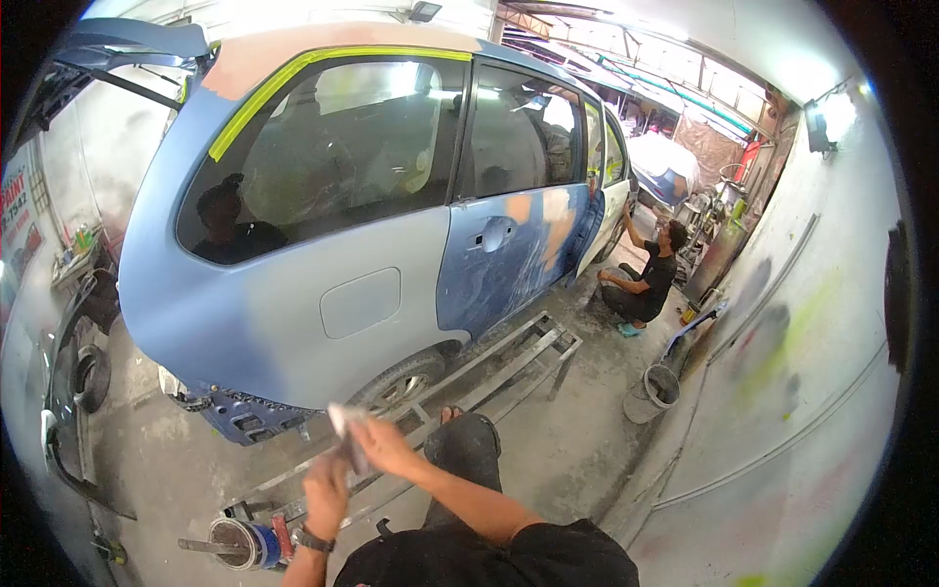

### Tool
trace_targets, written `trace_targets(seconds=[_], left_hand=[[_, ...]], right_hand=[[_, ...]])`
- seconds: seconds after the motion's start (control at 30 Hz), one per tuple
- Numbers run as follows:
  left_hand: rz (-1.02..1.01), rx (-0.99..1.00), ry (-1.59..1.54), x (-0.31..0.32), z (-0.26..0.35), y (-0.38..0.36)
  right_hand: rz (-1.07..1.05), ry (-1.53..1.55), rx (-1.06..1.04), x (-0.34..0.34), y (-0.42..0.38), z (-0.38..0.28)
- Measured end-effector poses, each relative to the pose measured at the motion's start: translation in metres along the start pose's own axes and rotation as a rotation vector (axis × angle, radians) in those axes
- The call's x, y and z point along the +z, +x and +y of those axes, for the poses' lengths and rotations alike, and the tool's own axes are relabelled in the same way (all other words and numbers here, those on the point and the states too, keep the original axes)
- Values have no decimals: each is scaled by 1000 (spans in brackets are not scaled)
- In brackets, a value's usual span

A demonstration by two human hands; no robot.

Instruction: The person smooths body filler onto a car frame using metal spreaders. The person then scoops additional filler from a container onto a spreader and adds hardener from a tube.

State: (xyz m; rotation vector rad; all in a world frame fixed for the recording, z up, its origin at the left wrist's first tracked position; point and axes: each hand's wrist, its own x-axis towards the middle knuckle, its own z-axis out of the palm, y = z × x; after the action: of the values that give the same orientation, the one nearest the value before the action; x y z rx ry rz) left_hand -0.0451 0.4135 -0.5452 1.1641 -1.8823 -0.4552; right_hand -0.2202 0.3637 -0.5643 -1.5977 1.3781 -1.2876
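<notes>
Both my hands are together in front of my lap, beside the car's rear wheel, and smeared by motion. My left hand [327, 489], with a watch at the wrist, is closed on the lower end of a thin grey-and-white sheet [361, 462] that looks like sandpaper. Closed on the sheet's upper part is my right hand [383, 442]. Fingertips are too blurred to make out singly. Just beyond them stands the car [269, 333], its side patched in blue, grey primer and tan filler, with yellow-green masking tape [256, 98] along the window's upper edge.
A low metal frame [494, 367] lies alongside the car. At lower left is a blue-and-white can [262, 546]; a grey bucket [650, 396] stands by the right wall [782, 391]. Another person [646, 279] squats near the car's front, one hand raised to it.
</notes>
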Motion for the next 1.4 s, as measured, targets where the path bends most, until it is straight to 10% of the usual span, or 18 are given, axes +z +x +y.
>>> trace_targets(seconds=[0.17, 0.27, 0.3, 0.37, 0.57, 0.63, 0.77, 1.03, 1.17, 1.27, 1.4], left_hand=[[198, -166, -71, -52, -30, 49], [283, -279, -79, -60, -29, 38], [291, -356, -110, -55, -16, 35], [400, -103, -89, -39, -5, 22], [-64, 146, -212, -15, 36, 18], [-88, 161, -207, -9, 38, 21], [55, 33, -220, -12, 42, 35], [282, -197, -205, -19, 15, 43], [318, -210, -76, -26, -20, 45], [296, -436, -246, -35, -39, 49], [237, -913, -1279, -17, -37, 49]], right_hand=[[-515, -187, -66, -22, -15, -9], [8, -14, 353, -32, 17, -23], [213, 502, 320, -20, 28, 3], [389, 786, 473, -10, 46, 19], [-144, 1376, 729, 15, 38, 24], [-402, 1509, 518, 24, 31, 18], [-44, 1144, 620, 36, 17, 8], [-298, 917, 806, 31, -7, 17], [-466, 719, 553, 0, -35, -5], [-401, 161, 421, -10, -46, 12], [115, 144, 271, -48, -72, -11]])
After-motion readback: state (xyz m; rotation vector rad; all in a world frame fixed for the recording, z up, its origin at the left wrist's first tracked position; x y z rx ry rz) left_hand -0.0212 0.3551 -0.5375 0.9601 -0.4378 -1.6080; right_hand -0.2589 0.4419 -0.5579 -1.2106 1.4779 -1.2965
